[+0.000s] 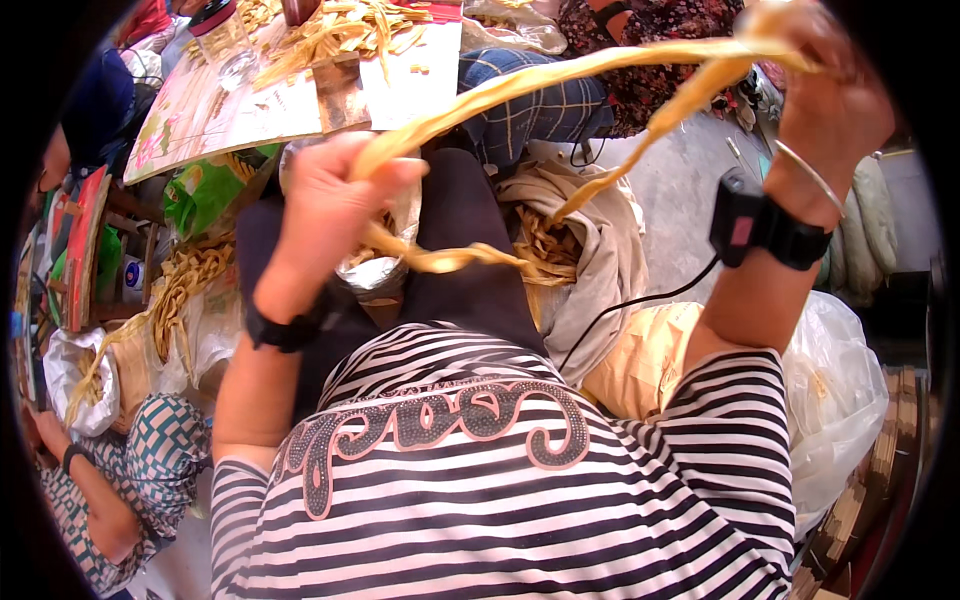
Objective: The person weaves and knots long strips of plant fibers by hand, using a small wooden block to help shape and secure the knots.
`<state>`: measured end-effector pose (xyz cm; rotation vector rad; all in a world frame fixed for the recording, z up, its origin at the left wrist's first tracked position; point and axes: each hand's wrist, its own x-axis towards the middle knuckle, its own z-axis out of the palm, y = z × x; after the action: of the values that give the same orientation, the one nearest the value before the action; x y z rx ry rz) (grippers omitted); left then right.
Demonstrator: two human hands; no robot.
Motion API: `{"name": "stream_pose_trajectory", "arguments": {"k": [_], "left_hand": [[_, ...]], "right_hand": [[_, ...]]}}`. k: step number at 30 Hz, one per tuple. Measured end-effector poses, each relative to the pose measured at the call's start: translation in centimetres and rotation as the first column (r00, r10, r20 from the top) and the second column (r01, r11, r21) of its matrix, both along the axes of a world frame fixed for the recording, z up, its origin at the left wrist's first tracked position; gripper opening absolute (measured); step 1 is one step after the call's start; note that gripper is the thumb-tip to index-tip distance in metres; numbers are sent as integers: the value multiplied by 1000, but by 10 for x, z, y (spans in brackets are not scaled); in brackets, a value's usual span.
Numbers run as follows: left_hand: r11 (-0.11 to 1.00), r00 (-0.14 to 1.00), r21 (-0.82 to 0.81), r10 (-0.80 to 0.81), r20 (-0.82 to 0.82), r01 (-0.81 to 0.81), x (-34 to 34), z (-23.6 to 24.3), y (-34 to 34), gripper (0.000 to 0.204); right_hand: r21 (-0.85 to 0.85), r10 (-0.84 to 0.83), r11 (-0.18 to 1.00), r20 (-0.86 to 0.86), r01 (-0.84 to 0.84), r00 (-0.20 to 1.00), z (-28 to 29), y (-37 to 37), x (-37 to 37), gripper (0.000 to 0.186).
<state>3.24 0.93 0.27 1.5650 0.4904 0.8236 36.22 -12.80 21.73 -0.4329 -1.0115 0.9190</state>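
A long, yellow, dried-looking strip stretches in an arc between my raised hands. My left hand closes round its left part, above my lap. From under that hand a lower length trails right toward an open cloth sack with more yellow strips inside. My right hand, blurred and held high at the upper right, grips the other part of the strip. Another length slants from there down into the sack. A smaller white bag stands between my legs, partly hidden by my left hand.
A table ahead carries piled short yellow pieces. Strips hang over a bag at left, near another person's arm. A paper sack and clear plastic bag stand at right. A black cable runs from my right wrist.
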Motion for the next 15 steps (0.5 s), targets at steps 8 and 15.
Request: {"name": "stream_pose_trajectory", "arguments": {"k": [8,15], "left_hand": [[751,821,635,471,-323,-181,-68,9,60,36],[485,550,857,770,-324,-174,-80,15,55,36]], "right_hand": [[-270,-828,519,77,811,556,-127,-24,121,29],[-220,-772,26,615,975,159,-263,48,136,16]]}}
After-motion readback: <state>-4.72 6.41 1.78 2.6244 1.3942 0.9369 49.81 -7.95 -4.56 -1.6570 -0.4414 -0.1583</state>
